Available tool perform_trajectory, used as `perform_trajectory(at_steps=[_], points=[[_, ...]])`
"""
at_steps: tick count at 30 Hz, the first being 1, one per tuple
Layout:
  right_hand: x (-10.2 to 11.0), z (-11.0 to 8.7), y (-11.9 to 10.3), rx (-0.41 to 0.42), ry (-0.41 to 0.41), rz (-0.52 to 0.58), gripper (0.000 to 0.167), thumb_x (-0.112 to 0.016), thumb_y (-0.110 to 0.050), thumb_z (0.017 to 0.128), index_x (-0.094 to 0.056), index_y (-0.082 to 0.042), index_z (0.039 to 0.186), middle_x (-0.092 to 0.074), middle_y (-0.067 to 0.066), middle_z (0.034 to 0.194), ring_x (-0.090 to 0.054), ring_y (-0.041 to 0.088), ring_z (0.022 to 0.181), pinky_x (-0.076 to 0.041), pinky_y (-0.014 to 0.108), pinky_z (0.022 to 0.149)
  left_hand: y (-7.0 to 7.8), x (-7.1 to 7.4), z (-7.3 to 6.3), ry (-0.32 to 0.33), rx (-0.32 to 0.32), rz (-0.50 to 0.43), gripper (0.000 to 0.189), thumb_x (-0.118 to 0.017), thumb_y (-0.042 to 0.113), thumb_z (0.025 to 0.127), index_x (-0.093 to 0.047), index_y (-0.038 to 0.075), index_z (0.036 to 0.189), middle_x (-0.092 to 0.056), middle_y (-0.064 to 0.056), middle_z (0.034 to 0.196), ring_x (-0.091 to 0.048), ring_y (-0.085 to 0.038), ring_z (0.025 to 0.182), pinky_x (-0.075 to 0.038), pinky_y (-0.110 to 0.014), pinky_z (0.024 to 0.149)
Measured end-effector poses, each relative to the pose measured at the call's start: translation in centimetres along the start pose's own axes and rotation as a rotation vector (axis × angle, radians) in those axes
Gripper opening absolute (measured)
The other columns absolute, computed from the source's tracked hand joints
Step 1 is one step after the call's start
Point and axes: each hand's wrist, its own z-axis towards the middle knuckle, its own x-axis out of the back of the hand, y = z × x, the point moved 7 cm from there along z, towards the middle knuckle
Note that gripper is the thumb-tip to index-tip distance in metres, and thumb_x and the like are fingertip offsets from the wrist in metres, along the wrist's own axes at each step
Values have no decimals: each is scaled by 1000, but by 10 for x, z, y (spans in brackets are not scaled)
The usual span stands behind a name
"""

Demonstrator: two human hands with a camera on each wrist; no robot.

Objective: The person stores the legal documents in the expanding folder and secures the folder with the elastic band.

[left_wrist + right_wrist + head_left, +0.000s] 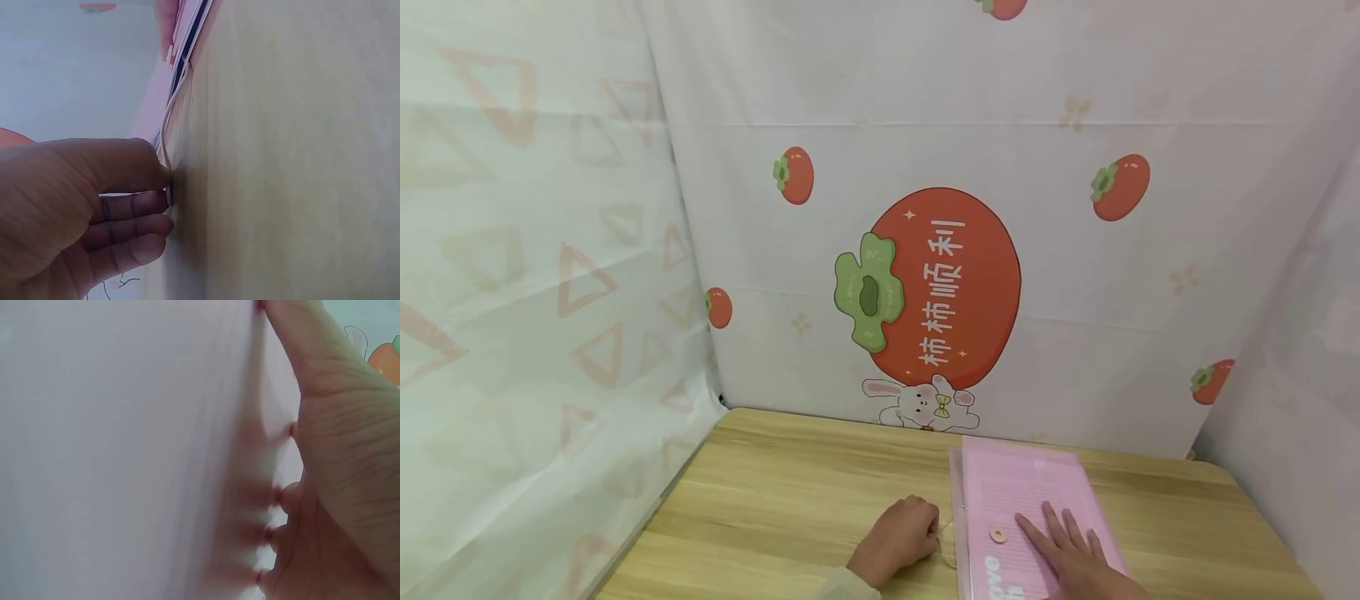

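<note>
A pink document folder with a round button and white lettering lies on the wooden table. My right hand rests on its cover with the fingers spread; in the right wrist view the fingertips press on the pale surface. Just left of the folder, my left hand is low over the table. Between its thumb and fingers it pinches a thin light cord, which runs to the folder's edge. The cord's end at the fingertips is partly hidden.
The wooden table reaches back to a white cloth printed with persimmons and a rabbit. Another cloth with triangles hangs along the left side, and a pale one on the right.
</note>
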Motion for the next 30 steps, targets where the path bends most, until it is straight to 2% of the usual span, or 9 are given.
perform_trajectory(at_steps=[7, 12, 16, 21, 24, 28, 30], points=[[2, 0, -4, -8, -12, -18, 109, -84, -62, 73, -37, -10, 156, -21, 45, 155, -14, 70, 138, -7, 88, 97, 0, -4, 6, -12, -64, -13, 36, -68, -2, 73, -41, 17, 60, -31, 11, 56, -27, -2, 52, -24, -17, 47], [1, 1, -3, -28, -32, -32, 109, -83, -62, 75, -36, -5, 155, -21, 44, 156, -14, 69, 139, -9, 87, 98, 2, -5, 7, -10, -108, -15, 30, -67, 0, 70, -44, 18, 62, -34, 12, 58, -31, -1, 55, -27, -16, 49], [1, 1, -2, -3, -6, -28, 104, -82, -61, 77, -38, -9, 156, -22, 45, 154, -14, 70, 138, -8, 87, 98, 4, -5, 8, -9, -125, 6, 28, -67, 1, 71, -47, 19, 65, -37, 13, 61, -34, -1, 56, -30, -15, 49], [-3, 3, 7, 22, 36, 16, 104, -84, -61, 74, -37, -24, 159, -22, 46, 153, -14, 71, 138, -6, 87, 97, 4, -7, 7, -95, -115, -8, 27, -73, 5, 80, -53, 19, 69, -42, 12, 67, -39, -2, 60, -35, -16, 54], [-5, 4, 13, 12, 59, 12, 107, -84, -66, 69, -37, -33, 159, -22, 44, 155, -14, 69, 139, -7, 86, 98, 5, -6, 4, -146, -132, -9, 23, -74, 10, 86, -58, 21, 73, -43, 13, 72, -40, -2, 63, -37, -17, 57], [-7, 3, 14, -2, 62, 3, 109, -84, -69, 67, -37, -31, 159, -23, 42, 156, -15, 67, 140, -8, 86, 99, 2, -3, -3, -189, -135, -29, 16, -73, 13, 86, -65, 24, 79, -44, 15, 78, -41, -1, 66, -39, -16, 59], [-4, 1, 10, -7, 41, 5, 110, -84, -67, 69, -37, -23, 158, -22, 43, 156, -14, 68, 140, -7, 86, 99, 0, -1, -7, -211, -120, -51, 14, -73, 12, 84, -68, 25, 83, -44, 15, 82, -41, 0, 68, -39, -16, 60]])
